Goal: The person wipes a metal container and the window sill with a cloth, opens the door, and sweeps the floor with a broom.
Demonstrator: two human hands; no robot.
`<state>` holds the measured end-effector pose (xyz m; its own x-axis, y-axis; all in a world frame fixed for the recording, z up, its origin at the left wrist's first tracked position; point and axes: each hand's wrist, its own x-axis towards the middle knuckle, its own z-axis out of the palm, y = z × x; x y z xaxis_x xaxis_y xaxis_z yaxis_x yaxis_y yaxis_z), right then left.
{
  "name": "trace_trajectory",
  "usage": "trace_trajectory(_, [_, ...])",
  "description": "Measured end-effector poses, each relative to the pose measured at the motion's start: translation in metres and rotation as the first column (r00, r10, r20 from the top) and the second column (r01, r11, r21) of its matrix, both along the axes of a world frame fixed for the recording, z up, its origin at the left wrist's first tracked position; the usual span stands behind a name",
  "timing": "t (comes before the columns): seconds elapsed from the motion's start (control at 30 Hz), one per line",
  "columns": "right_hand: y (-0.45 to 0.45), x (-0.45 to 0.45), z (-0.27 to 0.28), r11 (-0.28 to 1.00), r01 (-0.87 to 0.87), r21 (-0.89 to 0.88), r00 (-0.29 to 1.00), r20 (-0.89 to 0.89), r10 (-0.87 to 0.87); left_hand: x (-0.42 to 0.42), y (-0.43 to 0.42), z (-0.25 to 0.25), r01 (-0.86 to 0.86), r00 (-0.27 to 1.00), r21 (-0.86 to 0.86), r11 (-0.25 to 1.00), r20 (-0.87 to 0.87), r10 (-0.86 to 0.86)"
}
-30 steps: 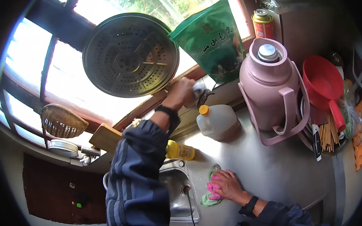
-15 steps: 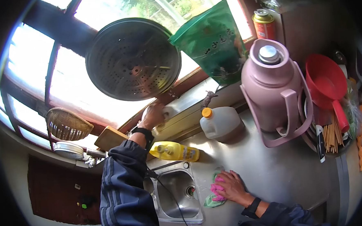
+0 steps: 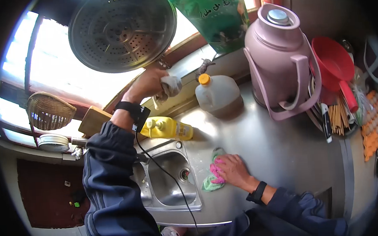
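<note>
My left hand is closed around a pale crumpled cloth by the window ledge, and part of the cloth hangs below the fingers. Below that wrist, a yellow pump bottle lies on its side behind the sink. On the steel counter, my right hand presses down with its fingers curled over a pink cloth. A green cloth sticks out beside the pink one. A plastic jug with an orange cap stands between the ledge and the counter's middle.
A pink thermos flask stands at the right, near a red ladle-like scoop, chopsticks, a knife and an egg tray. A perforated steamer plate and a green bag are by the window.
The view has tilted downward, so everything sits higher in it. More of the pale cloth shows in my left hand. My right hand stays on the pink cloth.
</note>
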<state>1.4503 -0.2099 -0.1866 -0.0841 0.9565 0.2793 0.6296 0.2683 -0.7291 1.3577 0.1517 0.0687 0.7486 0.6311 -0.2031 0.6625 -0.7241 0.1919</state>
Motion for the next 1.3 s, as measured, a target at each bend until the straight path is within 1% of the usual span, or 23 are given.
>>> trace_trajectory(0.1, [-0.012, 0.011, 0.008, 0.999, 0.055, 0.003, 0.998, -0.035, -0.054, -0.005, -0.037, 0.034, 0.066, 0.968, -0.029, 0.997, 0.242, -0.057])
trace_trajectory(0.13, [-0.019, 0.012, 0.01, 0.998, 0.06, -0.01, 0.997, -0.048, -0.061, 0.001, -0.066, 0.059, -0.079, 0.983, -0.07, 0.994, 0.162, 0.09])
trace_trajectory(0.2, [-0.033, 0.015, 0.024, 0.998, 0.067, -0.008, 0.996, -0.066, -0.067, -0.012, -0.099, 0.079, -0.092, 0.951, -0.112, 0.989, 0.284, 0.12])
trace_trajectory(0.3, [-0.051, 0.021, 0.035, 0.996, 0.092, 0.012, 0.991, -0.094, -0.091, -0.036, -0.157, 0.107, 0.002, 0.86, -0.205, 0.979, 0.5, 0.102])
trace_trajectory(0.4, [-0.066, 0.019, 0.036, 0.991, 0.134, 0.008, 0.991, -0.022, -0.134, -0.058, -0.216, 0.094, -0.031, 0.515, -0.422, 0.906, 0.77, 0.377])
trace_trajectory(0.43, [-0.068, 0.018, 0.031, 0.988, 0.146, -0.058, 0.989, -0.011, -0.147, -0.07, -0.219, 0.048, -0.066, 0.412, -0.353, 0.933, 0.842, 0.348])
trace_trajectory(0.5, [-0.065, 0.01, 0.037, 0.987, 0.161, 0.014, 0.981, 0.103, -0.161, -0.059, -0.252, -0.007, 0.186, 0.103, -0.386, 0.904, 0.922, 0.373])
trace_trajectory(0.53, [-0.07, 0.009, 0.038, 0.984, 0.173, 0.033, 0.971, 0.161, -0.176, -0.049, -0.283, -0.016, 0.232, 0.06, -0.5, 0.834, 0.863, 0.501])
trace_trajectory(0.57, [-0.072, 0.005, 0.031, 0.986, 0.137, 0.095, 0.949, 0.274, -0.158, -0.046, -0.304, -0.035, 0.16, 0.169, -0.43, 0.889, 0.899, 0.404])
trace_trajectory(0.6, [-0.076, 0.001, 0.049, 0.977, 0.031, -0.21, 0.964, 0.264, 0.026, -0.044, -0.332, -0.041, 0.268, 0.137, -0.596, 0.757, 0.802, 0.582])
trace_trajectory(0.63, [-0.078, 0.001, 0.004, 0.973, -0.206, 0.1, 0.744, 0.662, 0.09, -0.046, -0.352, -0.065, 0.173, 0.194, -0.539, 0.825, 0.839, 0.508])
trace_trajectory(0.67, [-0.075, -0.005, -0.018, 0.929, -0.322, 0.183, 0.749, 0.649, 0.132, -0.051, -0.374, -0.074, 0.156, 0.24, -0.611, 0.776, 0.786, 0.57])
trace_trajectory(0.7, [-0.072, -0.011, -0.04, 0.863, -0.43, 0.265, 0.743, 0.648, 0.171, -0.05, -0.4, -0.077, 0.217, 0.102, -0.707, 0.673, 0.702, 0.705])
trace_trajectory(0.73, [-0.071, -0.019, -0.038, 0.914, -0.371, 0.163, 0.915, 0.23, 0.331, -0.059, -0.42, -0.087, 0.218, 0.105, -0.775, 0.594, 0.623, 0.775])
trace_trajectory(0.77, [-0.069, -0.026, -0.033, 0.929, -0.368, 0.02, 0.901, -0.239, 0.362, -0.067, -0.44, -0.095, 0.186, 0.057, -0.786, 0.59, 0.608, 0.792])
trace_trajectory(0.8, [-0.064, -0.022, -0.034, 0.934, -0.356, 0.034, 0.908, -0.221, 0.355, -0.074, -0.457, -0.099, 0.159, 0.007, -0.791, 0.59, 0.599, 0.801])
trace_trajectory(0.87, [-0.046, -0.017, -0.033, 0.928, -0.336, 0.162, 0.929, 0.218, 0.299, -0.099, -0.49, -0.094, 0.127, -0.069, -0.806, 0.578, 0.574, 0.816])
trace_trajectory(0.9, [-0.04, -0.019, -0.023, 0.925, -0.335, 0.179, 0.908, 0.326, 0.265, -0.119, -0.511, -0.097, 0.152, -0.077, -0.857, 0.492, 0.486, 0.871])
trace_trajectory(1.0, [-0.055, -0.003, 0.003, 0.94, -0.332, 0.074, 0.879, 0.386, 0.279, -0.147, -0.564, -0.1, 0.084, -0.289, -0.847, 0.525, 0.484, 0.826])
trace_trajectory(1.1, [-0.065, 0.019, -0.005, 0.944, -0.324, 0.062, 0.87, 0.411, 0.272, -0.175, -0.617, -0.115, 0.025, -0.351, -0.834, 0.551, 0.509, 0.786])
trace_trajectory(1.13, [-0.072, 0.027, 0.0, 0.949, -0.312, 0.04, 0.867, 0.42, 0.268, -0.183, -0.634, -0.115, -0.074, -0.329, -0.827, 0.558, 0.548, 0.769])
trace_trajectory(1.23, [-0.088, 0.048, 0.013, 0.962, -0.271, -0.039, 0.812, 0.527, 0.25, -0.193, -0.676, -0.133, 0.012, -0.552, -0.824, 0.567, 0.467, 0.69])
trace_trajectory(1.3, [-0.103, 0.046, 0.034, 0.966, -0.255, 0.033, 0.855, 0.475, 0.21, -0.197, -0.703, -0.134, 0.024, -0.676, -0.841, 0.541, 0.385, 0.628])
